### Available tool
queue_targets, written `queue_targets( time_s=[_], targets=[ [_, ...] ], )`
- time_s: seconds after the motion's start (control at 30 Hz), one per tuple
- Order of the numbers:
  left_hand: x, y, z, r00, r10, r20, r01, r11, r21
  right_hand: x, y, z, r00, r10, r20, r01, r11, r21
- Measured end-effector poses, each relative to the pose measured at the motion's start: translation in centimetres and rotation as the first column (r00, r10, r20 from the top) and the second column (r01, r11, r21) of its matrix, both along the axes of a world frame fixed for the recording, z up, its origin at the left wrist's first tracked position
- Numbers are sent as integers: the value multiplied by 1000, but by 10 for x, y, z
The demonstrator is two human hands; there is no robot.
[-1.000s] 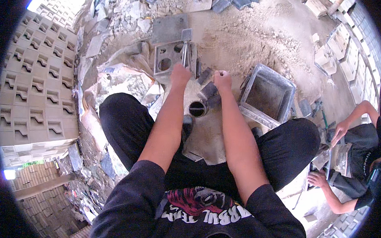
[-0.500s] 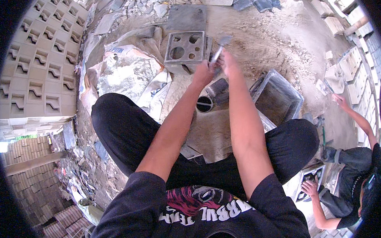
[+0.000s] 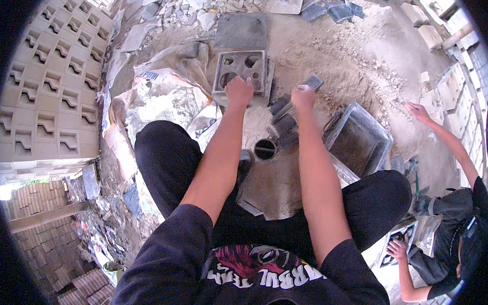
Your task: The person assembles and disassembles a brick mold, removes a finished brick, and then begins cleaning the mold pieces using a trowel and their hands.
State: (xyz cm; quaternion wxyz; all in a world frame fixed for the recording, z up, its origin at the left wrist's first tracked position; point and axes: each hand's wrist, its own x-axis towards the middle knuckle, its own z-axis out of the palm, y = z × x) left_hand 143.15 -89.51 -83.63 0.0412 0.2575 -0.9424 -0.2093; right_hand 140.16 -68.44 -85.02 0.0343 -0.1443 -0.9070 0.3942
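Observation:
In front of me sits a square grey box-shaped mold (image 3: pixel 259 90), its top plate pierced by several round and irregular holes. My left hand (image 3: pixel 239 91) is closed over the near part of that plate, covering part of a large hole; what its fingers hold, if anything, is hidden. To its right, my right hand (image 3: pixel 304 96) is wrapped round a narrow, flat grey tool (image 3: pixel 314 83) that slants up to the right. Below it lie a dark block-like piece (image 3: pixel 284 130) and a round, dark-mouthed cylinder (image 3: pixel 265 149) with a bar across its opening.
An open rectangular metal frame (image 3: pixel 385 128) stands at right. A torn sack with pale powder (image 3: pixel 151 110) lies left, a dark square slab (image 3: pixel 241 31) beyond the mold. Patterned blocks (image 3: pixel 48 84) are stacked at far left. A co-worker's hands (image 3: pixel 417 112) are at right.
My hands have moved apart from their shared grip on the tool. The left has come back over the mold; the right has lowered with the tool. The co-worker's upper hand has shifted left and up.

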Motion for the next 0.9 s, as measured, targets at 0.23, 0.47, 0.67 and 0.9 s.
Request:
queue_targets(
  time_s=[0.23,0.47,0.67,0.9],
  targets=[
    [-15,-2,4,988,102,113,-110,992,68,23,-13,6,994,81,-76,-81,997,10],
    [-18,5,17,984,140,113,-145,989,34,21,-7,11,980,96,-174,-99,995,-8],
    [-40,-25,19,994,111,-6,-96,892,443,24,-15,33,990,52,-133,-62,995,-78],
    [-38,2,100,986,69,149,-128,-250,960,15,-8,86,961,37,-273,-137,924,-356]
  ],
)
